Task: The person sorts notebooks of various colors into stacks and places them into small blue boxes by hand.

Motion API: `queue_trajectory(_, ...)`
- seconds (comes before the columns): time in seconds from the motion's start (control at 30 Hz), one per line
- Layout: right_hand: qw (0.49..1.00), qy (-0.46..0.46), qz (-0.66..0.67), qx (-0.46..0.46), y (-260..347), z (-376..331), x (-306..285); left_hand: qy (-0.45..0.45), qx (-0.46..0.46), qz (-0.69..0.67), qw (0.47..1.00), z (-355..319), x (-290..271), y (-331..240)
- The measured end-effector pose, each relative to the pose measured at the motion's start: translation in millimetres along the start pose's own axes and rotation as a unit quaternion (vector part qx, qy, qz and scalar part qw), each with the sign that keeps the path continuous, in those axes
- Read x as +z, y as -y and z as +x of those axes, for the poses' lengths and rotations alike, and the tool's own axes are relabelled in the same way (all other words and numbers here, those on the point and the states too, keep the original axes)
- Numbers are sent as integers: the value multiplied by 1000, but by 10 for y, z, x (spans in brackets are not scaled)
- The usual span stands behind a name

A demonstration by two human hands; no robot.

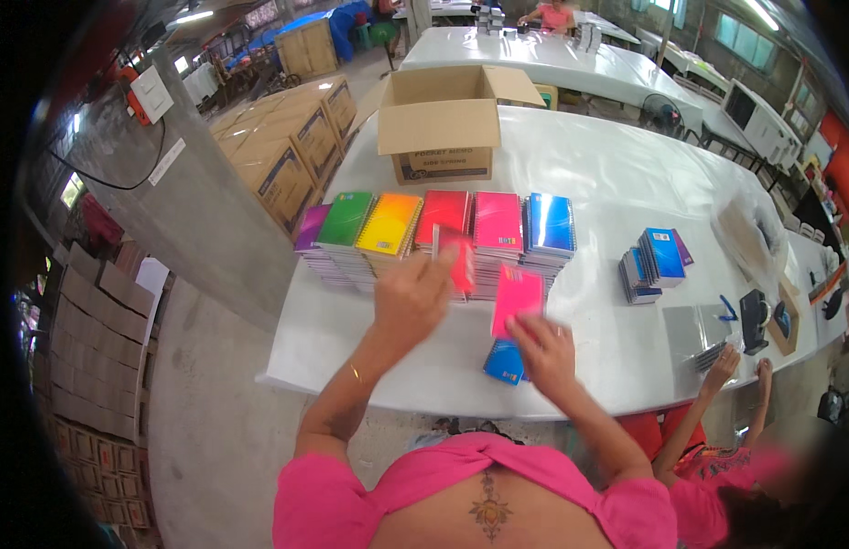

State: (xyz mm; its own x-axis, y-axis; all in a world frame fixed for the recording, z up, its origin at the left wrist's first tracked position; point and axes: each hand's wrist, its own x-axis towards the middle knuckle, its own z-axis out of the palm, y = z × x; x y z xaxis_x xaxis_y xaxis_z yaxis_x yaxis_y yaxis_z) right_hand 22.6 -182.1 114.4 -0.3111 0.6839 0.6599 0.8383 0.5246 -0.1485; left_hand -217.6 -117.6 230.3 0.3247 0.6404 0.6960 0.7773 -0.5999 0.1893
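Observation:
My left hand (413, 295) is closed on the edge of a small red notebook (461, 272), tilted and blurred in front of the stacks. A pink notebook (516, 295) is pinched in my right hand (545, 348), thumb on its cover. Just under it shows a blue spiral notebook (503, 362); whether it rests on the table or is held too, I cannot tell. Beyond my hands runs a row of notebook stacks: purple (313, 227), green (346, 218), yellow (388, 224), red (443, 212), pink (497, 220) and blue (551, 221).
An open cardboard box (443, 165) stands behind the stacks on the white table (616, 165). To the right are smaller blue notebook stacks (662, 254), a plastic bag (749, 224) and a black tape dispenser (755, 320). A co-worker's hands (722, 369) work there. A concrete pillar (195, 183) rises left.

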Motion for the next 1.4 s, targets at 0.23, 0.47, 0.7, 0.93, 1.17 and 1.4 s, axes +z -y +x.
queue_trajectory(0.23, 779, 96, 451, 424, -211, -1433, 752, 418, -162, -126, 885, -623, 1393, -474)
queue_trajectory(0.47, 809, -56, 458, 365, 72, -366, 508, 99, -53, -132, 985, -791, 1279, -79)
queue_trajectory(0.7, 549, 140, 717, 406, 689, 890, 804, 47, 15, 105, 993, -317, 330, 1307)
queue_trajectory(0.93, 360, 76, 834, 410, 718, 1330, 807, 4, 122, -25, 992, -624, 8, 682)
queue_trajectory(1.17, 507, -45, 743, 435, 778, 457, 459, 124, -303, -513, 794, -986, 379, 250)
queue_trajectory(1.4, 788, -26, 324, 523, -8, -994, 858, 70, -289, -553, 778, -967, 747, 9)
